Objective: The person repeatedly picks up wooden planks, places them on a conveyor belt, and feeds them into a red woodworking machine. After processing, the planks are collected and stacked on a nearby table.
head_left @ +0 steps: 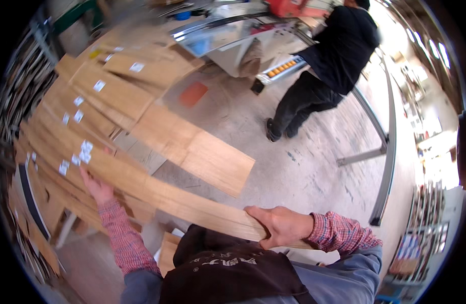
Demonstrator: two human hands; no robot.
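A long, narrow light-brown wooden board (177,200) runs across in front of my body, slanting from the upper left down to the right. My right hand (283,226) is closed round its near right end, thumb on the top face. Farther along, my left hand (98,188) grips the board's near edge beside a cluster of white labels (84,153); part of its fingers is hidden by the wood. Behind this board lies a wider wooden panel (192,152), its end jutting out over the floor.
Several labelled boards (106,88) lie stacked at the left. A person in dark clothes (339,55) stands at the back right, next to a sliding-table machine (243,38). A long metal rail frame (385,167) stands at the right. Racks of material (20,86) line the left side.
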